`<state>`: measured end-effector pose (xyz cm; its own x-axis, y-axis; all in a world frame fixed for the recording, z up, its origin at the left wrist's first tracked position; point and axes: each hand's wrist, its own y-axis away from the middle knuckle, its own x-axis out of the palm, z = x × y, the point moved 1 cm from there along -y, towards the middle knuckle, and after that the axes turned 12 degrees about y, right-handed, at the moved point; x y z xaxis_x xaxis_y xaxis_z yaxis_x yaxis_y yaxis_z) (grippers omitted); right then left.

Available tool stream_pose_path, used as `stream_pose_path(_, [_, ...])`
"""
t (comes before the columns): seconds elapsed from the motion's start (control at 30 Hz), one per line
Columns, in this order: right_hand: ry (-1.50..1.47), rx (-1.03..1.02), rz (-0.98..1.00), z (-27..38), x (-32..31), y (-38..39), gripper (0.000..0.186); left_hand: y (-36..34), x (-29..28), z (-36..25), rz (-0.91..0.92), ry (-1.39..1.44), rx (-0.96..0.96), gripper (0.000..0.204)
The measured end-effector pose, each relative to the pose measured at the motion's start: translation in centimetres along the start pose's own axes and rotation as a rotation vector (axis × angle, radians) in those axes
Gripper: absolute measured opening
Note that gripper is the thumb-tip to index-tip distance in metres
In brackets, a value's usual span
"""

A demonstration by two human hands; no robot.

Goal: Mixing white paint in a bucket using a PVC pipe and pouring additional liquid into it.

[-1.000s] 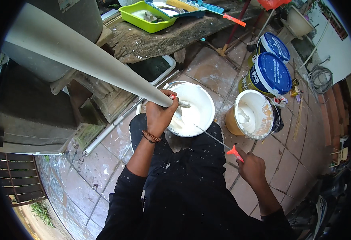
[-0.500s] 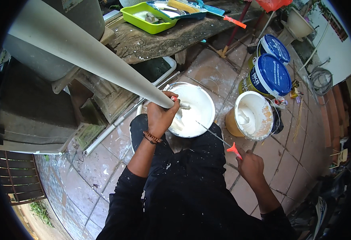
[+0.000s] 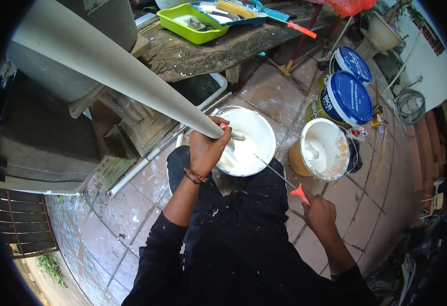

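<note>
My left hand (image 3: pixel 208 148) is closed around the lower part of a long, pale grey pipe (image 3: pixel 126 69), which slants in from the upper left. An orange piece (image 3: pixel 224 126) with a grey metal part (image 3: pixel 238 136) smeared white shows at its fingers. Just beyond the hand stands a white bucket (image 3: pixel 270 145) with thick white paste (image 3: pixel 249 145) inside, between my knees. My right hand (image 3: pixel 320 211) grips a tool with an orange handle (image 3: pixel 300 194) and a long, thin metal shaft (image 3: pixel 277 172). The shaft's far tip reaches over the paste; whether it touches is unclear.
Right of the bucket stands a yellowish bucket (image 3: pixel 298 158) coated white inside. Behind it are two lidded blue buckets (image 3: pixel 353 97). A wooden bench (image 3: pixel 193 56) holds a green tray (image 3: pixel 195 34) and a blue tray (image 3: pixel 249 21). A thin white pipe (image 3: pixel 134 176) lies on the tiles.
</note>
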<state>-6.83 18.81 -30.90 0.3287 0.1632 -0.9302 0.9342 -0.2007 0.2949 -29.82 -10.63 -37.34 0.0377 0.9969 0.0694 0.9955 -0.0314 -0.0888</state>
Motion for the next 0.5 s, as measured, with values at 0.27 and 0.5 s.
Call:
stream_pose_path(0.27, [-0.01,-0.059,0.046,-0.5,-2.5,1.3,0.052,0.0,-0.2,0.6,0.012,0.031,0.005,0.017])
stream_pose_path(0.5, [0.032,0.013,-0.036,-0.4,-0.1,-0.1,0.054,-0.1,-0.1,0.7,0.021,0.019,0.027,0.017])
